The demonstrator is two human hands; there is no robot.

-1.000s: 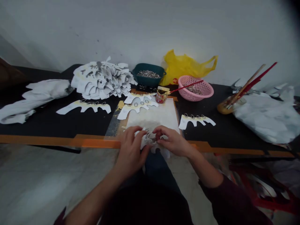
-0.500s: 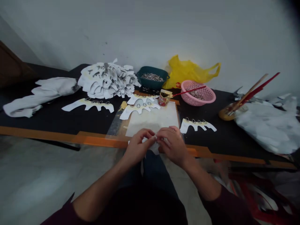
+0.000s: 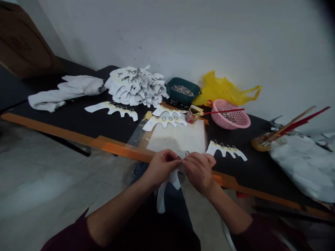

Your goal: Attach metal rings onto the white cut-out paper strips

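Note:
My left hand (image 3: 160,168) and my right hand (image 3: 199,170) meet at the near edge of the black table (image 3: 78,120), both pinched on a white cut-out piece (image 3: 167,186) that hangs down over my lap. Small metal rings show at its top between my fingertips. Just beyond my hands lies a pale work sheet (image 3: 180,139). Finished white pieces with rings rest to the right (image 3: 225,149), behind the sheet (image 3: 164,120) and to the left (image 3: 112,108).
A heap of white cut-outs (image 3: 137,85) sits at the back. Beside it stand a green tub of metal rings (image 3: 183,91), a yellow bag (image 3: 225,91), a pink basket (image 3: 230,118) and a small glue pot with a red brush (image 3: 193,114). White cloth lies far left (image 3: 65,90) and far right (image 3: 303,164).
My hands have lifted the white piece off the sheet and drawn it toward me; it now hangs over the table edge. The view has swung left and tilted.

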